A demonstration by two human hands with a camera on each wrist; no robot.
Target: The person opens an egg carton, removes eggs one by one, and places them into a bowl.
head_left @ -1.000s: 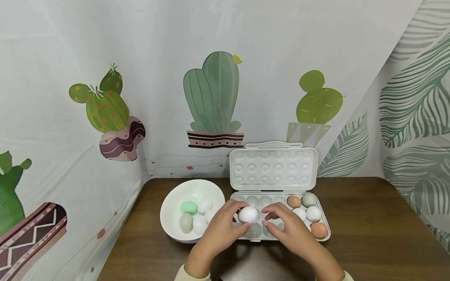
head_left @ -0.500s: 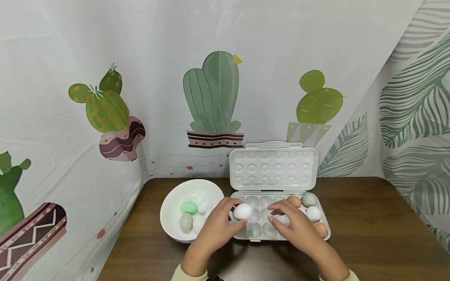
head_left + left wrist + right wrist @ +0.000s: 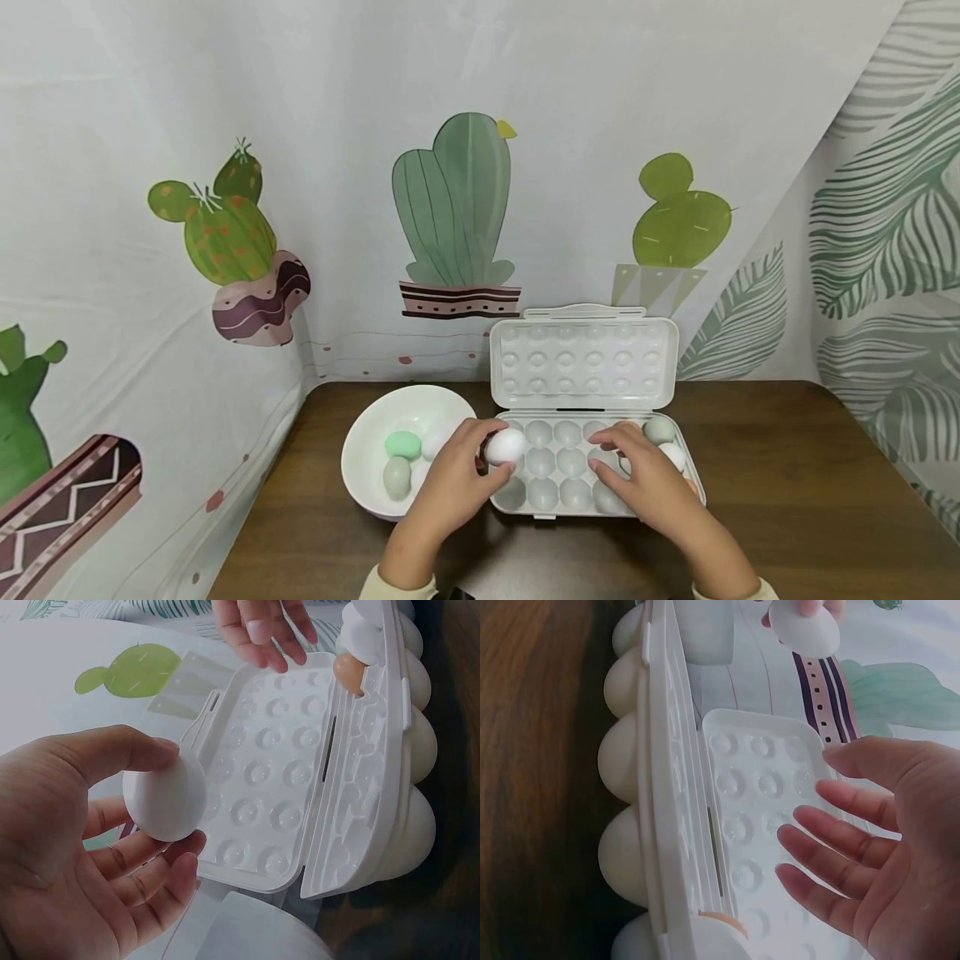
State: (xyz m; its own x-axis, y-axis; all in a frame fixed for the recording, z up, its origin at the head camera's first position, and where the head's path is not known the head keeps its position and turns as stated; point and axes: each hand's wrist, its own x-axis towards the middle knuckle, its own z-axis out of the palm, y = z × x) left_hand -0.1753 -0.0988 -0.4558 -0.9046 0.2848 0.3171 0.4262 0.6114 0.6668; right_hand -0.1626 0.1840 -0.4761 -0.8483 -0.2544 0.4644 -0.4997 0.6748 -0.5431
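A printed fabric backdrop (image 3: 465, 167) with cactus and leaf motifs is hanging behind a dark wood-grain table (image 3: 787, 500), forming a plain enclosure around the work area. On the table, a white plastic egg carton (image 3: 585, 467) is lying with its dimpled lid (image 3: 583, 357) standing open against the backdrop, which is leaving the moulded cups exposed from above. Several cups at the carton's right end are holding eggs, including a pale green egg (image 3: 659, 429) and a white one beside it; the left and middle cups are showing bare.

Just left of the carton, a smooth round white bowl (image 3: 367, 450) is holding loose eggs, among them a mint green egg (image 3: 402, 444), so its contents are sitting within short reach.

The left hand (image 3: 453, 483) is pinching a white egg (image 3: 506, 446) between thumb and curled fingertips, above the carton's left end and next to the bowl's rim; the grip is light, suited to a smooth oval shell. In the left wrist view the egg (image 3: 165, 796) is resting against the thumb (image 3: 112, 750).

The right hand (image 3: 645, 479) is hovering over the carton's right portion with fingers loosely spread and holding nothing, as the right wrist view (image 3: 885, 847) is confirming.
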